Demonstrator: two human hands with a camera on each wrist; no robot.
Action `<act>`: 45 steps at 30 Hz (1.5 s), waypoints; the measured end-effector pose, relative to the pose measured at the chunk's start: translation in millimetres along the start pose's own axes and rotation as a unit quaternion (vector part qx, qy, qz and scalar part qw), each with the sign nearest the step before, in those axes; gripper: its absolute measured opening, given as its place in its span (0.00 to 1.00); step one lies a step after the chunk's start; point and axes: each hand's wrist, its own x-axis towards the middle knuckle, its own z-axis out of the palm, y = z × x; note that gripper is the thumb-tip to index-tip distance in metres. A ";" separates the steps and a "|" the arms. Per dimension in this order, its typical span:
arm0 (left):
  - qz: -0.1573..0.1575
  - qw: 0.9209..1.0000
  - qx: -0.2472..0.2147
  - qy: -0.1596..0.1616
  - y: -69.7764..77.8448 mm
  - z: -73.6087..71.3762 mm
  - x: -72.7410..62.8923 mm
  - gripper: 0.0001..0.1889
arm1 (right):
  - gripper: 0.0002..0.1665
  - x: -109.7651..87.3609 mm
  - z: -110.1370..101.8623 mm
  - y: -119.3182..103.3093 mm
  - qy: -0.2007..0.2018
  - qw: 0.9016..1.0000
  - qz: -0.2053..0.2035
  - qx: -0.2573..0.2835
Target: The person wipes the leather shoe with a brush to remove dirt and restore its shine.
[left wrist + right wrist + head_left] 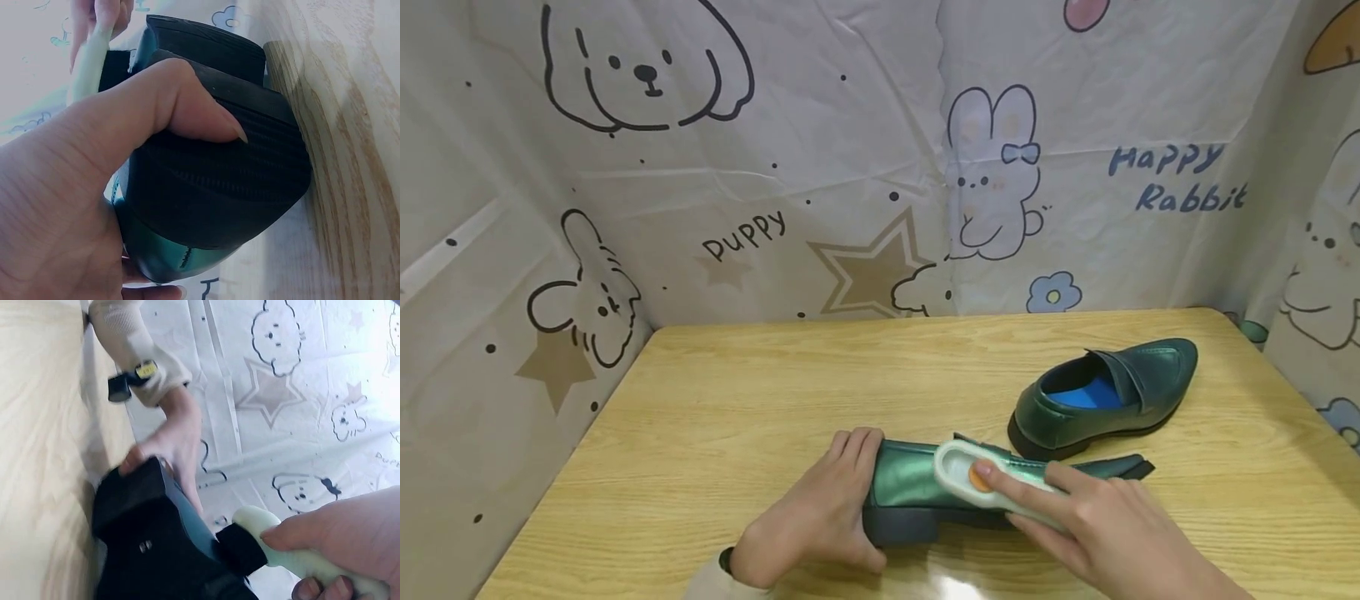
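Observation:
A dark green loafer (902, 473) lies tipped on its side, its heel toward my left hand (823, 504) and its toe to the right. That hand grips the heel end, the thumb pressing the black heel (219, 178) in the left wrist view. My right hand (1108, 521) holds a pale green shoe brush (951, 454) by its handle, a finger on its orange button (978, 476). Dark bristles (241, 549) rest against the upper's side in the right wrist view. The loafer's far side is hidden.
A matching green loafer (1165, 371) with a blue insole (1090, 394) stands upright behind the toe of the held one. Both are on a light wooden table (737, 383). A white cloth (850, 150) printed with cartoon animals hangs behind and at the sides.

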 end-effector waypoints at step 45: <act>0.013 1.000 0.026 0.002 1.7 -2.1 2.2 0.63 | 0.38 -6.7 9.5 -3.5 0.040 0.999 -0.007 -0.031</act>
